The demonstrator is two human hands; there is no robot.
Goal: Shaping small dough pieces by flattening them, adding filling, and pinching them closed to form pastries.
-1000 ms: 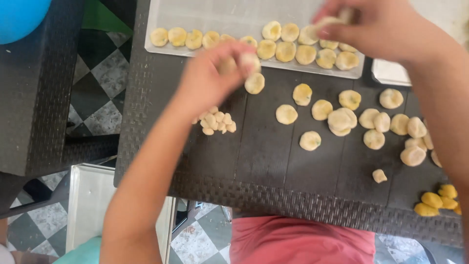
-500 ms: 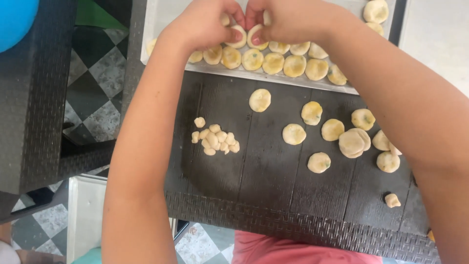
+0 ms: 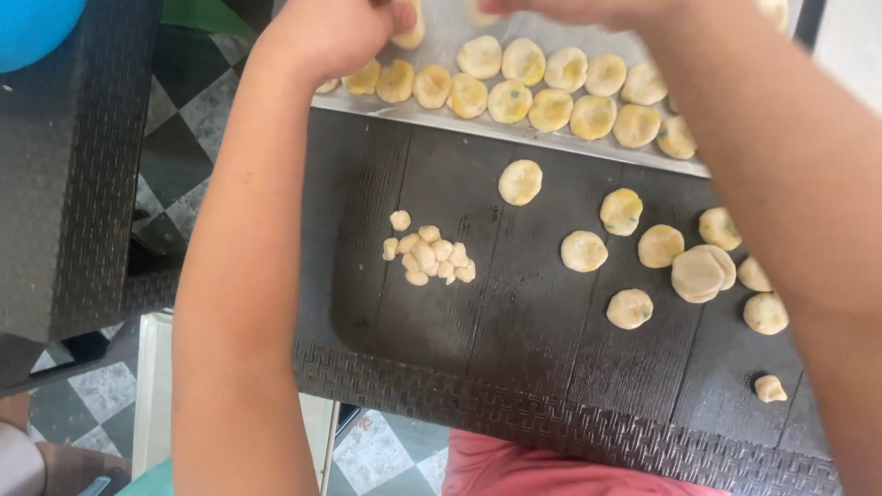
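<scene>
The left hand [image 3: 335,32] has its grip curled up tight at the far edge of the picture, and its fingertips pinch a pale dough piece [image 3: 411,32] just over the tray [image 3: 441,110]. The right hand [image 3: 588,9] is close beside it, mostly cut off by the top of the picture, so I cannot tell if its grip is wide or narrow, or if it holds anything. Both arms reach far across the dark tabletop [image 3: 432,321]. On the far left there is a bit of something blue and round [image 3: 32,28], and a floor with light and dark squares [image 3: 184,101] shows below it. The tray lies at the far side of the tabletop. A row of flat round dough pieces [image 3: 514,87] sits on it, side by side and touching. Near the middle left of the tabletop is a little heap of tiny dough bits [image 3: 427,255], all bunched together. To the right of that, loose flat dough rounds [image 3: 625,243] lie spread out, some apart and some touching. One small dough lump [image 3: 770,388] sits alone at the near right. A red cloth [image 3: 551,468] shows at the near edge.
</scene>
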